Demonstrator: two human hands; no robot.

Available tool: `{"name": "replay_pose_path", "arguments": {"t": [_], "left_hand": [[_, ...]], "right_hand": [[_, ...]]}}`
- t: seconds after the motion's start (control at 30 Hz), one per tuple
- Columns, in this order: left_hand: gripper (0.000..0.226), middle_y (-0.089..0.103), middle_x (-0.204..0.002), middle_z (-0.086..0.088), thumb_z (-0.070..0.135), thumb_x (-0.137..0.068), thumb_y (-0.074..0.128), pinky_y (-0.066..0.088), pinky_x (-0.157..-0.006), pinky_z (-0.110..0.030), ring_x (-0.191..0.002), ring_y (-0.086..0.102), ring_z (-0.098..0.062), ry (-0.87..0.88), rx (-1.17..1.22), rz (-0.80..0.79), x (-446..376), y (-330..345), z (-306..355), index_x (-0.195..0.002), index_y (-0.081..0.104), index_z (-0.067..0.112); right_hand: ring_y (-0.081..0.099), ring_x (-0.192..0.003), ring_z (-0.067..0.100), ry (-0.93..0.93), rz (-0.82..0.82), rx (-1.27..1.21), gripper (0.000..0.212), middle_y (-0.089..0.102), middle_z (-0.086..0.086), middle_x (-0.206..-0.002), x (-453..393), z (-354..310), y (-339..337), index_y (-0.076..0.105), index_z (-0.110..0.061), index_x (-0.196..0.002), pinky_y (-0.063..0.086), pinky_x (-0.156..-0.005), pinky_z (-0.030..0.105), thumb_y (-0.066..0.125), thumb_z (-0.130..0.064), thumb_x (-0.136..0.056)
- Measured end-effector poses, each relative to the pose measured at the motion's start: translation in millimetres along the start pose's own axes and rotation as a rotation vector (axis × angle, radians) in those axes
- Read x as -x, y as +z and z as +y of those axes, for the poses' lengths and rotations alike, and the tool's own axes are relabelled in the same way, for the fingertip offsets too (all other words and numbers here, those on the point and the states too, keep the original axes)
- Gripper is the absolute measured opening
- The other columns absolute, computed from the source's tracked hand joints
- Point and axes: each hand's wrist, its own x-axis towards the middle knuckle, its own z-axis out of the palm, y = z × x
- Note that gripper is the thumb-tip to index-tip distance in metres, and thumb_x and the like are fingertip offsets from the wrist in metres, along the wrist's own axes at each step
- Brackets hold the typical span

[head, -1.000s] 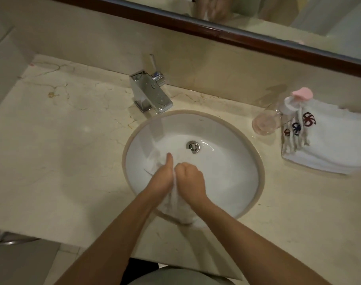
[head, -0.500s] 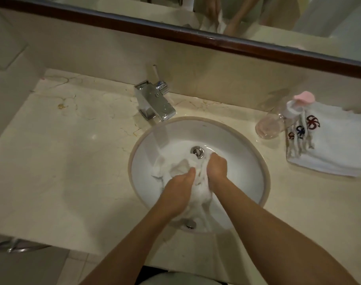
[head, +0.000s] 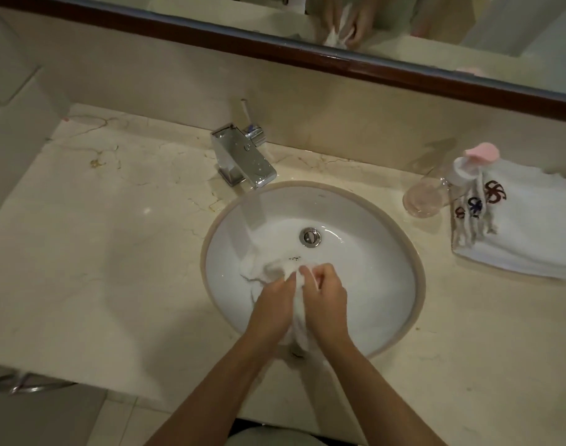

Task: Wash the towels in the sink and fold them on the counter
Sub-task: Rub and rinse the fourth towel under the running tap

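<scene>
Head view: both hands, left (head: pixel 273 304) and right (head: pixel 327 302), grip a wet white towel (head: pixel 277 268) bunched low in the sink (head: pixel 365 284). Vigorous rubbing could splash onto the desk (head: pixel 114 252), wetting the folded towels (head: pixel 526 230). A clear bottle (head: pixel 424 199) holds pinkish liquid.

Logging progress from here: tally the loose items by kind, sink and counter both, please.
Wet towel gripped by left hand and right hand in the sink: 1
Folded towel pile on the counter, count within unclear: 1
Clear bottle with pink cap: 1
Total: 3
</scene>
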Motion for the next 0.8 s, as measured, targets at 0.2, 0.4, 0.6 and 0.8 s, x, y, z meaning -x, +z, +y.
{"name": "replay_pose_path", "arguments": {"t": [0.2,0.4,0.6,0.8], "left_hand": [[0.04,0.066,-0.105,-0.005,0.036,-0.105,0.034,0.044,-0.09,-0.033,-0.1,0.06,-0.024,0.06,-0.058,0.162,-2.2,-1.5,18.3,-0.107,0.065,0.011],[0.031,0.064,-0.097,-0.005,0.036,-0.106,0.036,0.045,-0.078,-0.026,-0.088,0.055,-0.018,0.138,-0.13,-0.082,12.3,-7.2,13.1,-0.092,0.057,0.018],[0.039,0.067,-0.118,-0.009,0.04,-0.106,0.032,0.048,-0.097,-0.034,-0.108,0.063,-0.026,0.003,-0.187,-0.007,-21.6,-18.3,1.2,-0.114,0.061,0.015],[0.044,0.066,-0.082,-0.014,0.035,-0.102,0.043,0.041,-0.07,-0.031,-0.076,0.058,-0.021,0.156,-0.197,0.006,24.8,-2.8,10.0,-0.08,0.063,0.003]], "right_hand": [[0.053,-0.071,0.021,0.107,-0.087,0.026,0.034,0.055,0.001,-0.069,-34.4,-13.5,5.9,0.051,-0.015,-0.071,0.042,-0.071,0.036,0.048,-0.026,-0.102],[0.054,-0.085,0.032,0.08,-0.002,0.223,0.035,0.055,0.01,-0.082,-45.8,-15.2,7.6,0.049,-0.01,-0.075,0.039,-0.075,0.038,0.042,-0.026,-0.105],[0.046,-0.065,0.017,0.033,-0.185,0.233,0.04,0.048,-0.001,-0.064,-19.2,-12.1,17.1,0.042,-0.016,-0.064,0.035,-0.059,0.027,0.047,-0.023,-0.103],[0.048,-0.063,0.023,0.363,-0.041,-0.238,0.031,0.051,0.003,-0.068,-55.6,-16.2,-3.3,0.049,-0.015,-0.072,0.041,-0.065,0.03,0.046,-0.028,-0.099]]}}
